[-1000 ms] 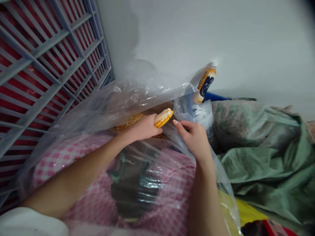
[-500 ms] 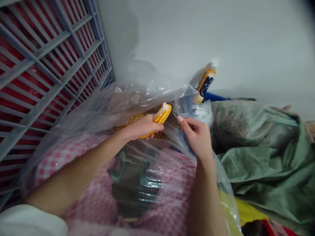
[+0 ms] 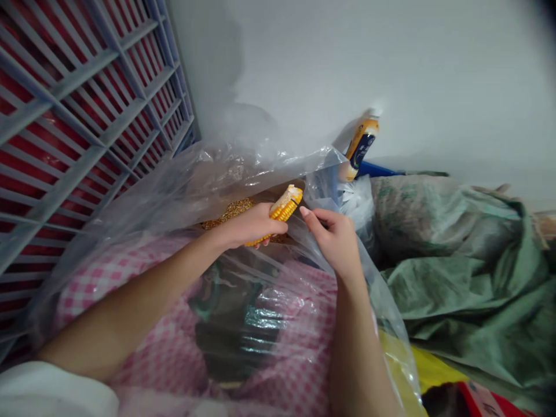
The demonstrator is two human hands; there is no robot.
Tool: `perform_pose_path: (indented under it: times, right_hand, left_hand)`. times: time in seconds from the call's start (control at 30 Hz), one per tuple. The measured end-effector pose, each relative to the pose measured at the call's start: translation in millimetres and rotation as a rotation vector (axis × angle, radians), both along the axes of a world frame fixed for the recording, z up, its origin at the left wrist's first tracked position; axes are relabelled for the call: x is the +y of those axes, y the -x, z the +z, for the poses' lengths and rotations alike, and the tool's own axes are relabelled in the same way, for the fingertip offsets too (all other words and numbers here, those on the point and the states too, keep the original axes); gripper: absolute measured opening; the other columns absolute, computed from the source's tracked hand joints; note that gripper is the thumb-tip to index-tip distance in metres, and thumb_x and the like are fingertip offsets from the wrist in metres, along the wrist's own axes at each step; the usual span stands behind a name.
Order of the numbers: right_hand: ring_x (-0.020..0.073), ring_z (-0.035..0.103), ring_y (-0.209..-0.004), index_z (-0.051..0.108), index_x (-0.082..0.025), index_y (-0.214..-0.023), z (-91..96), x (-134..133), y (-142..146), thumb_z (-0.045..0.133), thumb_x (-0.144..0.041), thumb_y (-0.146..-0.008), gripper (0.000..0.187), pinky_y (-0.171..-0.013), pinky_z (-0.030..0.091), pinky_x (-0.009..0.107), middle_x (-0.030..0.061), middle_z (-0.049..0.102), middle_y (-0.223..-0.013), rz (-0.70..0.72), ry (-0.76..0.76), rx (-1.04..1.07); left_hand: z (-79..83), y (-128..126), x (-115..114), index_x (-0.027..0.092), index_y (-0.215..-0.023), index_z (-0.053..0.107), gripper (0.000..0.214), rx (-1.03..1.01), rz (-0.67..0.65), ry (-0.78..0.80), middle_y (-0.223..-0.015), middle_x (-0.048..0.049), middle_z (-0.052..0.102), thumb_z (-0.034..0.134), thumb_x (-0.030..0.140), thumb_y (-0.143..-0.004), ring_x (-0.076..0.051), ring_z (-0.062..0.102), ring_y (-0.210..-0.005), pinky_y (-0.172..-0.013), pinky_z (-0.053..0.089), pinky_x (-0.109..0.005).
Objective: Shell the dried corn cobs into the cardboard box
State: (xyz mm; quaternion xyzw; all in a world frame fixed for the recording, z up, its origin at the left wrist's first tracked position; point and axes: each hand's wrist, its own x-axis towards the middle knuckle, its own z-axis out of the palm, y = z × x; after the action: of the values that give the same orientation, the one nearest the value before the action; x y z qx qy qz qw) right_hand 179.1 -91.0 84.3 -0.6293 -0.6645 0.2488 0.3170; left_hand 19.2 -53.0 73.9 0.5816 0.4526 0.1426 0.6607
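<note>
Working before a pale wall, beside a slatted plastic crate with red showing through its gaps, off to the left of the hands. With the left forearm bare and slanted up rightward out of a white sleeve. Clamping a corn cob in the left hand, thumb along the near side, fingertips curled underneath. Holding it tilted up toward the right hand, pale stripped face on top, yellow kernels below. With the right forearm nearly upright, wrist bent leftward, thumb and forefinger pinched on a thin dark tool, mostly hidden. Pointing its tip at the cob's upper end; cannot tell how firmly pressed. Holding both hands near each other but apart, over the mouth of a clear plastic bag. Just beyond the left wrist, loose grain. On the near side of the hands, under the plastic, pink-and-white checked cloth. Beyond the right hand, a tilted bottle; farther right, a crumpled green sack. Beside the right forearm, something yellow.
</note>
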Motion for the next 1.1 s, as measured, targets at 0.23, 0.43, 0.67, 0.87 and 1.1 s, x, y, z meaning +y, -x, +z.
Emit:
perform_pose_path:
  times: [0.23,0.43,0.67,0.87,1.1]
  right_hand:
    - [0.0073,0.027,-0.050,0.040,-0.016,-0.052,0.7,-3,8,0.045,-0.045,-0.083,0.043,-0.049,0.023,0.023,-0.0044,0.028,-0.051,-0.083,-0.046,0.069]
    - [0.0070,0.027,-0.049,0.041,-0.016,-0.051,8.6,-5,-5,0.047,-0.045,-0.082,0.044,-0.049,0.023,0.023,-0.0047,0.027,-0.049,-0.013,0.025,-0.031]
    - [0.0067,0.025,-0.049,0.038,-0.016,-0.050,6.8,-3,-7,0.048,-0.045,-0.082,0.044,-0.048,0.021,0.023,-0.0050,0.026,-0.049,0.044,0.079,0.005]
    - [0.0071,0.027,-0.048,0.041,-0.017,-0.051,-7.0,-2,21,0.045,-0.044,-0.083,0.042,-0.048,0.022,0.022,-0.0050,0.028,-0.049,-0.147,-0.044,0.050]
    - [0.0069,0.029,-0.050,0.041,-0.016,-0.052,-9.7,-5,32,0.043,-0.043,-0.084,0.042,-0.049,0.023,0.021,-0.0048,0.030,-0.050,-0.196,-0.089,0.097]
  left_hand:
    - [-1.1,-6,-4,0.019,-0.065,0.042,0.007,-0.179,0.100,0.131,-0.049,0.0051,0.041,0.048,0.018,-0.066,-0.007,0.039,-0.037,-0.034,0.030,-0.019]
    - [3.1,0,1,0.019,-0.071,0.043,0.009,-0.057,0.076,-0.039,-0.049,0.0058,0.043,0.050,0.017,-0.065,-0.007,0.042,-0.038,-0.036,0.032,-0.018]
    - [0.8,3,1,0.019,-0.071,0.044,0.011,0.080,0.009,-0.118,-0.048,0.0055,0.044,0.052,0.020,-0.064,-0.008,0.043,-0.036,-0.034,0.029,-0.019]
    - [-4.4,-6,-4,0.019,-0.071,0.043,0.007,-0.105,0.170,-0.012,-0.049,0.0053,0.042,0.048,0.019,-0.066,-0.008,0.041,-0.037,-0.033,0.030,-0.018]
    - [-7.7,-8,-5,0.019,-0.072,0.044,0.009,-0.176,0.277,0.035,-0.054,0.0045,0.043,0.051,0.023,-0.068,-0.007,0.042,-0.040,-0.036,0.031,-0.019]
